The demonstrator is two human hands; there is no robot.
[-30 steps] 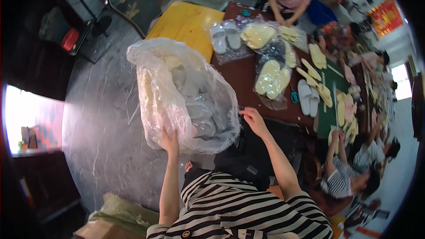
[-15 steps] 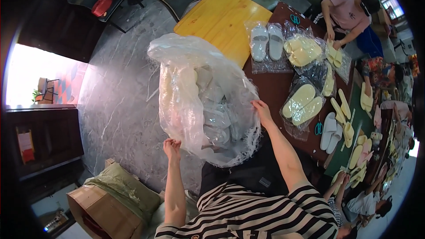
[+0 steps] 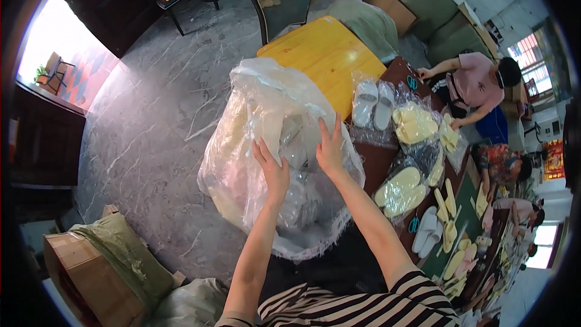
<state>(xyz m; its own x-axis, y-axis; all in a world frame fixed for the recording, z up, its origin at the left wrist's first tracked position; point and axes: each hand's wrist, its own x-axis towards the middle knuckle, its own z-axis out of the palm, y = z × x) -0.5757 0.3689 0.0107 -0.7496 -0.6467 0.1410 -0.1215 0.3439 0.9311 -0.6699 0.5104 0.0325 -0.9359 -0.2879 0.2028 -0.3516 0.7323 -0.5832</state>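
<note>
In front of me stands a large translucent plastic sack (image 3: 227, 163) with a frayed rim. Its mouth gapes toward me, and clear-wrapped packets (image 3: 299, 203) lie inside, their contents blurred by the film. My left hand (image 3: 272, 172) is over the sack's opening with its fingers spread, beside the left fold. My right hand (image 3: 330, 148) reaches over the right side of the opening, fingers stretched out and apart. Neither hand grips anything; whether the fingertips touch the plastic I cannot tell.
At the right, a dark table (image 3: 372, 157) carries bagged grey slippers (image 3: 366, 104), bagged cream slippers (image 3: 400, 194) and teal scissors (image 3: 413, 224). A yellow tabletop (image 3: 327, 54) adjoins it. A cardboard box (image 3: 91, 272) is at lower left. A co-worker (image 3: 481, 85) sits across the table.
Both hands have left the sack's rim and moved inward and up over its mouth, fingers now spread. The view has shifted. The co-worker's one arm has moved toward the far scissors.
</note>
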